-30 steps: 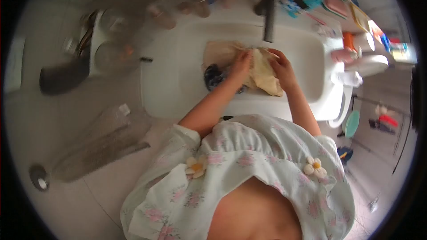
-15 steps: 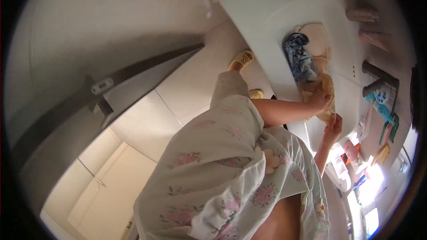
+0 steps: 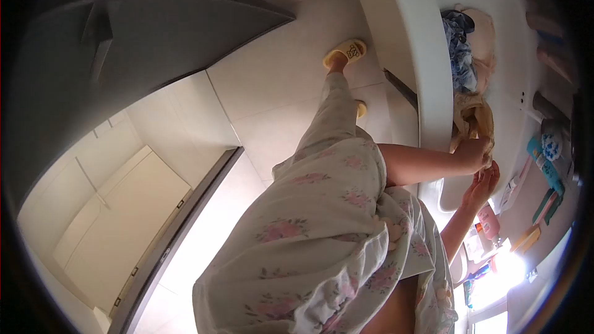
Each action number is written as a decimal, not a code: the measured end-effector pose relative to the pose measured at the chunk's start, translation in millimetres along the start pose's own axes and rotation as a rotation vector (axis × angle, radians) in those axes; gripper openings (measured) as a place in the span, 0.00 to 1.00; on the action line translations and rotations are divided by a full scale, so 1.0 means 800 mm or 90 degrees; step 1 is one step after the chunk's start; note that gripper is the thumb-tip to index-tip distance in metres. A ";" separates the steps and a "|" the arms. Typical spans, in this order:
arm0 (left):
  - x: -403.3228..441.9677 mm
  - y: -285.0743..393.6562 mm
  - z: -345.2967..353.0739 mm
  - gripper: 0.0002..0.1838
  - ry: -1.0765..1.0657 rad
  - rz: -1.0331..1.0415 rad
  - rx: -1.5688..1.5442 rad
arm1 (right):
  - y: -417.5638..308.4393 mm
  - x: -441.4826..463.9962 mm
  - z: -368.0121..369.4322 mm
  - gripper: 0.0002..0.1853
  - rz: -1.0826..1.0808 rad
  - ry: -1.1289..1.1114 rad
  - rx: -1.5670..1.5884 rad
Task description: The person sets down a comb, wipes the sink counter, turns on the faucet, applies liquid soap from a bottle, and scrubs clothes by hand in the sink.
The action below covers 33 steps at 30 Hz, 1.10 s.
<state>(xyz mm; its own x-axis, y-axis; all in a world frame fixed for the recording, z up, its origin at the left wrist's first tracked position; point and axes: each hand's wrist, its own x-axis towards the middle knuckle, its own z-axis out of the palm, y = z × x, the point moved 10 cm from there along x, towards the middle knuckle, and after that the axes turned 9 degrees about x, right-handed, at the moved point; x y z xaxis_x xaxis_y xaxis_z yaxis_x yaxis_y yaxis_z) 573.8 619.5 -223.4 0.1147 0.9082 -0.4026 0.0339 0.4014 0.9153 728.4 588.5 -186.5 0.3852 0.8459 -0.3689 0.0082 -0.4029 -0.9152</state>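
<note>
At the right of the view, my left hand (image 3: 475,153) is closed on a yellowish-beige cloth (image 3: 473,114) in the white sink (image 3: 516,55). Just below it in the picture, my right hand (image 3: 481,185) has its fingers pinched together at the cloth's end, close to my left hand. Beyond the yellowish cloth lie a blue patterned cloth (image 3: 459,55) and a pale pink-beige cloth (image 3: 482,40), touching each other in the basin.
Behind the sink are a dark faucet (image 3: 547,108), a turquoise item (image 3: 544,164) and a pink bottle (image 3: 488,221). A dark door (image 3: 154,31) stands at upper left. A yellow slipper (image 3: 351,53) is on the tiled floor.
The view has swung round, so the sink now lies at the right and the door and floor show. My hands have come closer together on the yellowish cloth.
</note>
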 end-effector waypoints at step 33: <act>-0.016 0.328 -0.153 0.07 0.032 0.757 0.384 | -0.220 -0.105 0.089 0.11 -0.188 0.097 0.137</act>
<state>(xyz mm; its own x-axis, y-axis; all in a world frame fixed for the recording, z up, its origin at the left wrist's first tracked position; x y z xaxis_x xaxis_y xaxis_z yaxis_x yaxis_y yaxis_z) 459.5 727.7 19.8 0.3448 0.6751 0.6522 0.3715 -0.7362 0.5657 628.5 613.2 -6.2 0.5283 0.8461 -0.0707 -0.0486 -0.0530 -0.9974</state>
